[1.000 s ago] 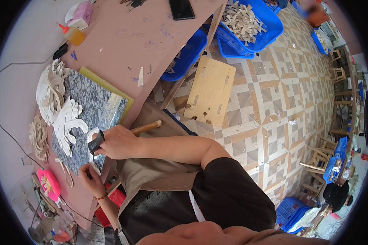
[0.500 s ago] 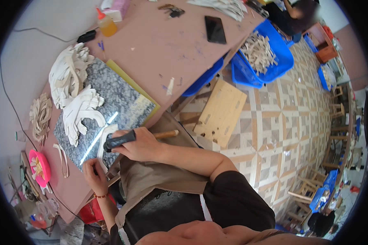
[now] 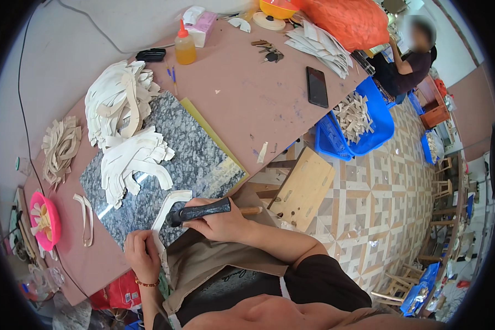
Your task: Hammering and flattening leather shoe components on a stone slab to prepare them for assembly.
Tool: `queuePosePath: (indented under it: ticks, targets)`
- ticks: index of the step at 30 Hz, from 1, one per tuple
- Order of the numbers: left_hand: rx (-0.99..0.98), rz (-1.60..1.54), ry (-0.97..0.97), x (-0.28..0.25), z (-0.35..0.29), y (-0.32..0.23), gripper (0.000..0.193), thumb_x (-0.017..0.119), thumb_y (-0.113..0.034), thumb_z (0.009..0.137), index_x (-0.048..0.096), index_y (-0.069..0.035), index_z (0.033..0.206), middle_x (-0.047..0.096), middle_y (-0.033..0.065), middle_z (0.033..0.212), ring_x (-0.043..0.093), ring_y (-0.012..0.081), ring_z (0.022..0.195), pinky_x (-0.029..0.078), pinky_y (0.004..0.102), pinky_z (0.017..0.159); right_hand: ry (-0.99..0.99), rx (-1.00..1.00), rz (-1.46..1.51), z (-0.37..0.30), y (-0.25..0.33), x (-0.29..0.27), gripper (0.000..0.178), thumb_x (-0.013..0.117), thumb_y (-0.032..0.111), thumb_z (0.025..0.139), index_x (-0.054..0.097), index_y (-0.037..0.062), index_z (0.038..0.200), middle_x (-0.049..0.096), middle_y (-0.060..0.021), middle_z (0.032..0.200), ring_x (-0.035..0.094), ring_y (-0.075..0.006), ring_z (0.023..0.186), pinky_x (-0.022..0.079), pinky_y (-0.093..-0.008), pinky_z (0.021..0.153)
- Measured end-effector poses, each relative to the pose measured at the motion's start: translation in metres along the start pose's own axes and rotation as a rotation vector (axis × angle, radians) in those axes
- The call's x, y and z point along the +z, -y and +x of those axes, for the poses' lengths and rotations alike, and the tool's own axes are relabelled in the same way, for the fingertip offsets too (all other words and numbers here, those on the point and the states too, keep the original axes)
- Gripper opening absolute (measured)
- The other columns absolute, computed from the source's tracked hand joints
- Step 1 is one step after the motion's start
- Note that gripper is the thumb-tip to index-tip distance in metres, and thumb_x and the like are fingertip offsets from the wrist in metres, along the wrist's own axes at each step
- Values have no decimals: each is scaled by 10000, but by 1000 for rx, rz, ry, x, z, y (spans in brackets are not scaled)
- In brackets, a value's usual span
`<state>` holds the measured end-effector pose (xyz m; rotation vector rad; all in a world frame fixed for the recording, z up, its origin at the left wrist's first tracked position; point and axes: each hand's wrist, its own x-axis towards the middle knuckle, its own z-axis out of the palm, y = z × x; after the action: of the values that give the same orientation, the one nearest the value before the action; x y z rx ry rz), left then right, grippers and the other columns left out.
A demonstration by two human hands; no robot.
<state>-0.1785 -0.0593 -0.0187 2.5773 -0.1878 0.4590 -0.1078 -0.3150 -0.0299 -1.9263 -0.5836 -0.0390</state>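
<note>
My right hand [image 3: 224, 224] grips a hammer with a black head [image 3: 206, 210] and a wooden handle. The head's left end hangs over or against a bent white strip [image 3: 160, 215], whose upper end lies on a grey speckled stone slab [image 3: 198, 159]; I cannot tell whether they touch. My left hand [image 3: 142, 254] is closed at the strip's lower part, by the slab's near edge, with its fingers curled. Just beyond, a bundle of white strips [image 3: 132, 162] rests on the slab, and a larger white pile [image 3: 113, 102] sits behind it.
Beige strips [image 3: 60, 148], a loose loop [image 3: 84, 220] and a pink basin [image 3: 50, 225] are at left. A glue-like bottle [image 3: 185, 47], keys [image 3: 268, 50] and a phone [image 3: 317, 87] stand farther back. Right of the table are a blue basket [image 3: 382, 124], a wooden stool [image 3: 305, 190] and a seated person [image 3: 415, 60].
The view has shifted, showing more of the table's far end. My left hand has come closer to the strip, its fingers now against it. The hammer remains in my right hand.
</note>
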Motion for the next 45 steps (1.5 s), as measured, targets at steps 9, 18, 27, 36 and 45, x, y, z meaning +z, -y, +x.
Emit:
queuePosePath:
  ticks: [9,18,27,36,45]
  targets:
    - [15,-50,131,-11,-1,7,130,668,44,887,649,-33,990,666,145,951,644,360,879,497,433,764,213,204,45,2,13,-21,245,791,201,949,694,48,1114,669,-97,901,660,-227,722,507,-361,645]
    - [657,-230,377,26,106,-2,182,646,-148,895,639,-80,1064,650,79,960,657,273,890,520,388,793,86,-28,-215,30,58,-93,259,822,197,882,694,54,1056,669,-112,856,676,-341,747,520,-414,654]
    - [650,-436,355,48,123,-4,179,723,-178,885,666,-93,1031,640,42,963,649,243,906,502,387,819,406,73,-428,47,65,-84,238,863,131,826,696,40,968,690,-109,850,687,-320,733,532,-377,644]
    - [625,-481,406,40,120,7,204,809,-147,812,752,-98,1002,648,27,988,633,229,868,483,383,806,335,185,-242,46,64,-85,230,862,133,849,704,18,969,685,-116,830,678,-306,698,533,-350,646]
    - [863,-200,297,33,116,-1,227,766,-132,792,727,-92,1013,640,33,994,611,201,835,510,369,782,384,211,-297,56,69,-81,188,807,102,880,681,50,1009,680,-106,882,684,-329,761,526,-388,662]
